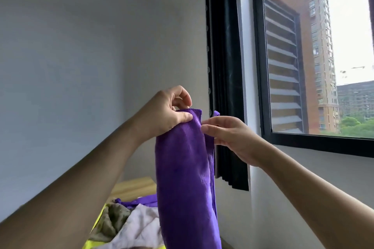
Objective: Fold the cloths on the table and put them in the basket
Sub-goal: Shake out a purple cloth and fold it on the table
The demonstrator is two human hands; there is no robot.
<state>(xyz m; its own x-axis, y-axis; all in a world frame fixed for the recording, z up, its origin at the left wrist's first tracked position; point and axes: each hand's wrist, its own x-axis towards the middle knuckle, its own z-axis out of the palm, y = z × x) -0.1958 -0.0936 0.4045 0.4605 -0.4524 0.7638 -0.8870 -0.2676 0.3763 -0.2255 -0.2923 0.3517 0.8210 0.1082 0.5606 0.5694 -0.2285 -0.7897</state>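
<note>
A purple cloth (pixel 184 168) hangs lengthwise in the air in front of me, held up high. My left hand (pixel 166 111) pinches its top left corner between thumb and fingers. My right hand (pixel 226 135) pinches the cloth's right edge just below the top. Below, a heap of cloths lies on the wooden table (pixel 133 187): a pale pink one (pixel 139 226), an olive one (pixel 113 220), a yellow one (pixel 95 243) and another purple one (pixel 137 202). No basket is in view.
A grey wall fills the left. A black curtain (pixel 226 87) hangs right behind the raised cloth, beside a black-framed window (pixel 261 66) at the right.
</note>
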